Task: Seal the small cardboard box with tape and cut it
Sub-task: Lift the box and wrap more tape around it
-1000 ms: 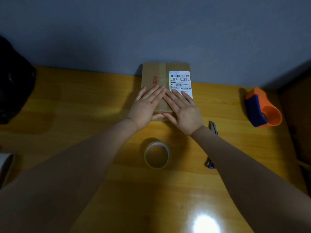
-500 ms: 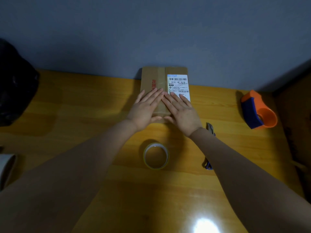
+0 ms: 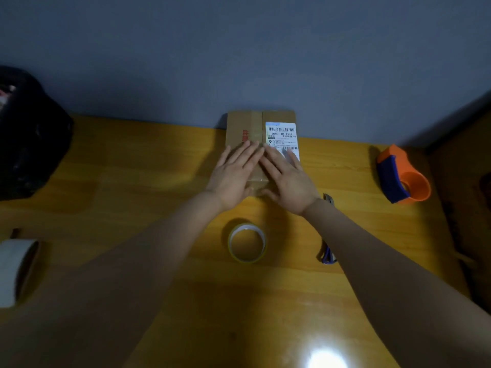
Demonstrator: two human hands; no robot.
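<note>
Head view: flat hands [image 3: 261, 179] on box [image 3: 245, 123] (wall-side edge).

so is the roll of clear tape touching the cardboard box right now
Apart. The head view shows bare wooden table between the tape roll and the near edge of the cardboard box, which lies farther back under both hands.

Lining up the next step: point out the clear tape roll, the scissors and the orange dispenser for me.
Clear tape roll [image 3: 247, 243], head view, on its near rim.
Scissors [image 3: 327, 256], head view, on the blue handle beside the forearm.
Orange dispenser [image 3: 414, 185], head view, on the orange ring.
</note>
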